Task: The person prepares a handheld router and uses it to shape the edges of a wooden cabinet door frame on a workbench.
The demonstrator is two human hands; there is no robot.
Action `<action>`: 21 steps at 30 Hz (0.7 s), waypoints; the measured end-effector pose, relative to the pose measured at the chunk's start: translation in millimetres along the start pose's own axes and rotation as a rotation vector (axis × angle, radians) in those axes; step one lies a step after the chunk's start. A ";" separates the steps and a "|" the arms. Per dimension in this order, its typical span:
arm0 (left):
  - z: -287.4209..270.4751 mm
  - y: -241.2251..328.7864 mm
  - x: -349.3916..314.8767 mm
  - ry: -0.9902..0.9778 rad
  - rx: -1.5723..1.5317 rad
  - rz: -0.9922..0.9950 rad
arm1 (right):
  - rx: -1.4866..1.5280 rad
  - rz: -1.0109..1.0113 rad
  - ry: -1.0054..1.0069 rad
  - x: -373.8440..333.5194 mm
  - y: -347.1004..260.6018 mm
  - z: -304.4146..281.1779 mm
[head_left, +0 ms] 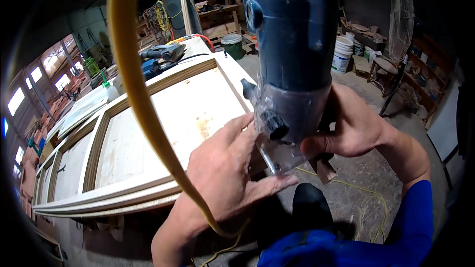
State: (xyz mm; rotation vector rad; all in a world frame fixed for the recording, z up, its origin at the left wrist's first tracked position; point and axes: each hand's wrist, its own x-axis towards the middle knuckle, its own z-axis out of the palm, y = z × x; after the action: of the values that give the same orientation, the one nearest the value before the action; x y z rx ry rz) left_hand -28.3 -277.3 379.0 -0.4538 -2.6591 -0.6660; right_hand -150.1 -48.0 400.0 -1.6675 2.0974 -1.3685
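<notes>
i see the blue trim router [289, 44] at twelve o'clock over the panel door's [163, 128] corner; right hand [354, 126] grips its clear base, left hand [230, 173] lies open, flat beside it.

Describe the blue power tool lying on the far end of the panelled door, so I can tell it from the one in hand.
Follow the long pale wooden door on the bench away from the hands to its far end. There a blue and grey power tool lies on its side, its black cord trailing across the wood. Unlike the big blue trim router gripped by the right hand, no hand touches it.
</notes>
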 end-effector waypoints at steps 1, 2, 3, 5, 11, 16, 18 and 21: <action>-2.4 0.3 -1.3 -0.018 0.012 0.000 | 0.021 0.015 -0.002 1.0 -1.1 0.8; -1.9 -3.6 -1.3 0.013 0.014 0.062 | 0.037 0.041 0.000 0.4 -1.6 0.8; -1.2 -4.1 -0.7 0.042 0.014 0.068 | 0.036 0.030 0.001 0.6 -0.2 1.1; 0.1 -2.6 0.8 0.100 0.010 0.081 | 0.005 -0.001 0.001 0.6 2.0 0.2; 0.9 0.2 4.3 0.077 -0.049 0.077 | -0.089 -0.074 -0.049 -1.1 2.9 -11.6; 12.1 -11.2 4.6 0.122 -0.106 0.134 | -0.219 -0.213 -0.056 -8.9 26.3 -35.0; 7.8 -7.9 2.0 0.056 -0.114 0.089 | -0.200 -0.174 -0.088 -10.9 25.7 -36.3; 6.7 -2.5 0.5 0.026 -0.136 0.039 | -0.084 -0.070 -0.170 -2.3 13.1 -30.7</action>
State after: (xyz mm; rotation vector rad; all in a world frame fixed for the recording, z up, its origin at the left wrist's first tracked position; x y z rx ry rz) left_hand -31.5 -275.9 372.7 -0.5285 -2.5841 -0.8383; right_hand -176.7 -29.3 407.6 -1.8350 2.0454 -1.1257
